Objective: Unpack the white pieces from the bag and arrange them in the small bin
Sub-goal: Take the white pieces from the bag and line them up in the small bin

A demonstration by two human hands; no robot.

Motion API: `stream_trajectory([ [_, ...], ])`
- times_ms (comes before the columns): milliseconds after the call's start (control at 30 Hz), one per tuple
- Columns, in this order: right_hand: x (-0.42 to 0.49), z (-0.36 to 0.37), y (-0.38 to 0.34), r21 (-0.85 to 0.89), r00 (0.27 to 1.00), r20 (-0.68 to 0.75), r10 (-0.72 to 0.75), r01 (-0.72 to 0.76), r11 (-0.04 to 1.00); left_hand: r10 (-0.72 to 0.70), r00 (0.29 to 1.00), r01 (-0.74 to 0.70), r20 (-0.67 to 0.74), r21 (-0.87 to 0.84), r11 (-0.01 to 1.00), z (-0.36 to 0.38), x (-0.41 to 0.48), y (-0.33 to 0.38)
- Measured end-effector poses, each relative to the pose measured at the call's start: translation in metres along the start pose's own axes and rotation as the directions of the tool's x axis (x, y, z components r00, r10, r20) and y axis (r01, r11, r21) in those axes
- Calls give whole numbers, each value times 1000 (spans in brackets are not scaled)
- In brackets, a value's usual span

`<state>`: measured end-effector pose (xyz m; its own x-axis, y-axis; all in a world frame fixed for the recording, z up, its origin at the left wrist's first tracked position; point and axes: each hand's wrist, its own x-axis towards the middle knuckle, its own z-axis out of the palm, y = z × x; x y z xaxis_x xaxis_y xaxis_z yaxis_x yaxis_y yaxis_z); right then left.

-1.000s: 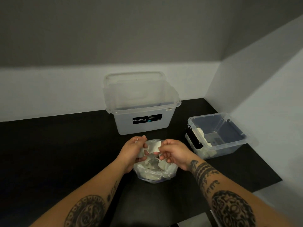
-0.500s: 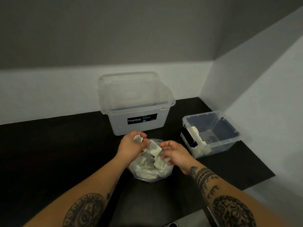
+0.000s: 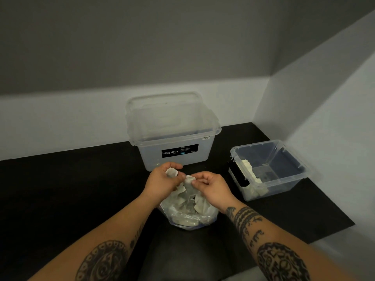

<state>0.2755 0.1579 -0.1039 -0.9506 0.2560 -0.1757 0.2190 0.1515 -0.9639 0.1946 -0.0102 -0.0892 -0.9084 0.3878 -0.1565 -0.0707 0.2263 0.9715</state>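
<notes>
A clear plastic bag [image 3: 188, 218] with several white pieces lies on the black mat in front of me. My left hand [image 3: 162, 181] holds a white piece [image 3: 171, 172] curled in its fingers above the bag's mouth. My right hand [image 3: 213, 188] pinches another white piece [image 3: 188, 180] between thumb and fingertips, just right of the left hand. The small clear bin [image 3: 269, 169] stands to the right. A row of white pieces [image 3: 249, 168] lines its left wall.
A large clear Megabox bin [image 3: 172, 134] stands behind the bag against the back wall, with what looks like a lid behind it. The black mat [image 3: 60, 191] covers the surface. White walls close the back and right side.
Both hands have stayed over the bag's mouth. The left hand now holds one white piece apart, higher and to the left. The right hand pinches another piece.
</notes>
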Motion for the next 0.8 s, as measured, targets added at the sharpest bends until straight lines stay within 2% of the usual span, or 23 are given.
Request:
stream_trajectory([
  [67,1,1,-4,21,1000,-5,11,-11,1000,-35,999,34,-15,-57,998,1,1,-2],
  [167,4,2,-12,78,996,-68,54,-48,996,-206,978,184,-35,-323,928,4,4,2],
  [233,8,5,-18,176,994,-61,89,-77,981,-347,938,319,29,-469,824,5,5,6],
  [300,10,13,-24,264,992,-5,129,-123,957,-402,903,421,154,-516,746,5,7,5],
  [333,11,17,-25,253,990,17,140,-140,957,-404,891,450,207,-520,726,6,7,4],
  [400,15,25,-23,135,991,-2,133,-131,982,-389,885,465,255,-514,721,8,6,1],
  [467,20,30,-18,41,991,-61,116,-113,993,-360,901,434,244,-468,770,9,5,-1],
  [633,28,25,-14,94,981,-83,174,-166,982,-348,931,352,109,-519,779,-1,9,-13],
  [700,31,21,-6,-29,969,-147,199,-205,978,-346,937,325,55,-504,800,-8,10,-15],
  [733,33,21,0,-175,967,-154,204,-230,957,-348,937,319,34,-489,812,-11,11,-16],
  [800,36,28,14,-518,970,-101,223,-242,820,-353,935,326,22,-443,836,-15,12,-20],
])
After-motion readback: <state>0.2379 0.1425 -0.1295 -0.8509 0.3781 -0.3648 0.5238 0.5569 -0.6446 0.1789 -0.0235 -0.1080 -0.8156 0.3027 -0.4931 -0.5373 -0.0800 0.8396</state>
